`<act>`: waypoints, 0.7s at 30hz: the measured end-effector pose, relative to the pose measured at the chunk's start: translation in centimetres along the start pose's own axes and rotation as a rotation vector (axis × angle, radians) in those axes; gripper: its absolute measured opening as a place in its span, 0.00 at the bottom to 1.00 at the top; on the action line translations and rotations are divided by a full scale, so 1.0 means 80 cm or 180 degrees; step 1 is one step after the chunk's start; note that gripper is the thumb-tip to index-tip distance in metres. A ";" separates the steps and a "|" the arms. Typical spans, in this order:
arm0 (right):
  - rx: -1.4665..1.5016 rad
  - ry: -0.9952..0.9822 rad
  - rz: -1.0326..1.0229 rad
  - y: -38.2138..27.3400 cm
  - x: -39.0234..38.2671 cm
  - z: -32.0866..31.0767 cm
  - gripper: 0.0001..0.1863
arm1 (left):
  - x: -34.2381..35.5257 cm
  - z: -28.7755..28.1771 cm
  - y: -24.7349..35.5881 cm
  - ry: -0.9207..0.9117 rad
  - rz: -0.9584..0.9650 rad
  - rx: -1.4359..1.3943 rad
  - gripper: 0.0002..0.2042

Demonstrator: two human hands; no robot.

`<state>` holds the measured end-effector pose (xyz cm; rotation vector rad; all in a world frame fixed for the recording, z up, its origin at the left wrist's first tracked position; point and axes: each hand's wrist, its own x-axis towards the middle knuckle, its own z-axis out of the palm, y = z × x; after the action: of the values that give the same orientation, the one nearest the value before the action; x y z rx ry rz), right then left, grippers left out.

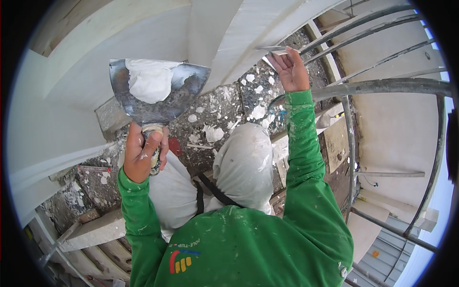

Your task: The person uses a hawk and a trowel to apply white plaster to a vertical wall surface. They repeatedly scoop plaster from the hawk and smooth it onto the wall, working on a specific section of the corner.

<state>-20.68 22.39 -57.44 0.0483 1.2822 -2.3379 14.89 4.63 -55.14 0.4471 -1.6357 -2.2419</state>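
My left hand (pixel 146 150) grips the spattered handle of a wide steel scraper (pixel 119 81), held up with a lump of white paste (pixel 149 81) on its blade. Farther right, at the end of my green sleeve, my right hand (pixel 290 69) is closed on a smaller flat blade (pixel 267 48), which is at the surface of the pale wall (pixel 234 33). Part of that tool is hidden by my fingers.
Grey metal railings (pixel 363 88) curve along the right. Below me are rough paving (pixel 210 110) scattered with white flakes, my white-covered knees (pixel 244 162), loose boards (pixel 337 143) and concrete ledges (pixel 95 229). A pale wall (pixel 57 119) stands on the left.
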 end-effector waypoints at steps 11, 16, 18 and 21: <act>-0.2570 -0.0665 -0.2929 0.007 -0.217 0.053 0.09 | 0.011 0.030 0.008 -0.1603 -0.0945 -0.2063 0.27; -0.3786 -0.1929 -0.2447 -0.008 -0.215 0.068 0.12 | 0.016 0.025 0.030 -0.2114 -0.0960 -0.1637 0.22; -0.3915 -0.1835 -0.2529 -0.018 -0.187 0.022 0.10 | 0.024 0.030 0.054 -0.1787 -0.0484 -0.0592 0.20; -0.2915 -0.0327 -0.2223 -0.044 -0.182 -0.002 0.04 | 0.023 0.038 0.055 -0.0854 0.0176 0.1146 0.17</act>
<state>-9.25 29.73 -51.11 -0.9197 2.4556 -1.9196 12.27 5.14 -50.18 0.1854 -2.1743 -2.0386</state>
